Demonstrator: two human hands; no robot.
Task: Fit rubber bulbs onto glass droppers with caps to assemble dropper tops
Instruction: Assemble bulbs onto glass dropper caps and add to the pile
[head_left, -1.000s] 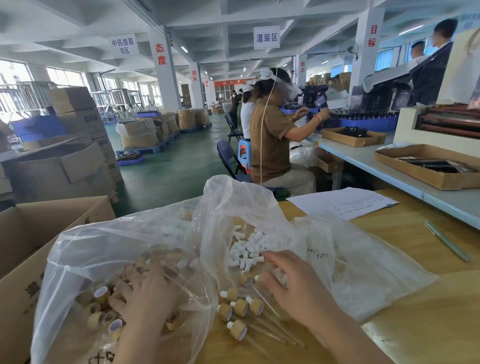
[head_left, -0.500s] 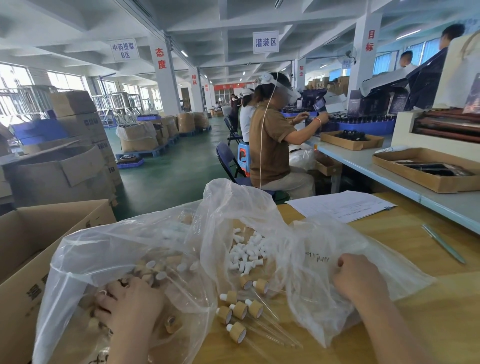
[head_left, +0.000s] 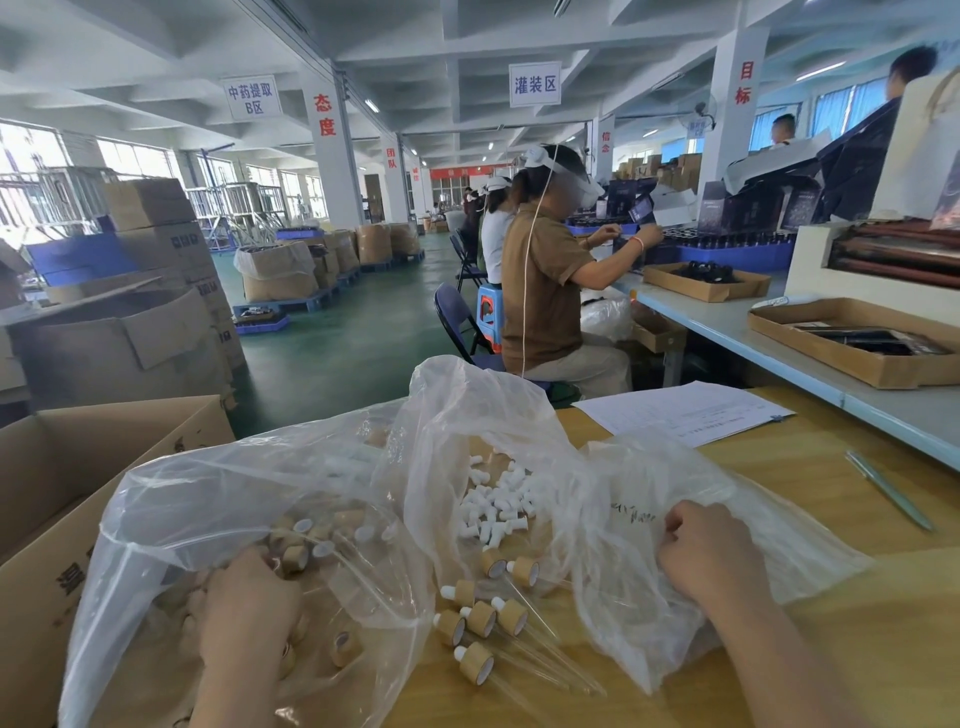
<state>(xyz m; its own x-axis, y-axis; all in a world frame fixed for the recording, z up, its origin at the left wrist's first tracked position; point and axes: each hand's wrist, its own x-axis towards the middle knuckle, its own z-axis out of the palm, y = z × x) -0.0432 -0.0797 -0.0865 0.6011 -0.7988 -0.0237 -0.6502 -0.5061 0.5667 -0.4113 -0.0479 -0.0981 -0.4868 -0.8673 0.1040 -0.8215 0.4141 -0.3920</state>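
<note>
Dropper caps (head_left: 296, 558) fill the cap bag (head_left: 218, 483) at 8 o'clock, with the left hand (head_left: 244, 608) buried among them, its grip impossible to tell. The right hand (head_left: 711, 556) at 4 o'clock clutches the bulb bag (head_left: 649, 483) in curled fingers. Assembled droppers (head_left: 480, 618) lie at 6 o'clock, white bulbs (head_left: 498, 506) at centre.

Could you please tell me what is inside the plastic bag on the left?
The plastic bag holds loose wood-coloured caps, with the left hand reaching in among them. Whatever lies under the hand is covered.
</note>
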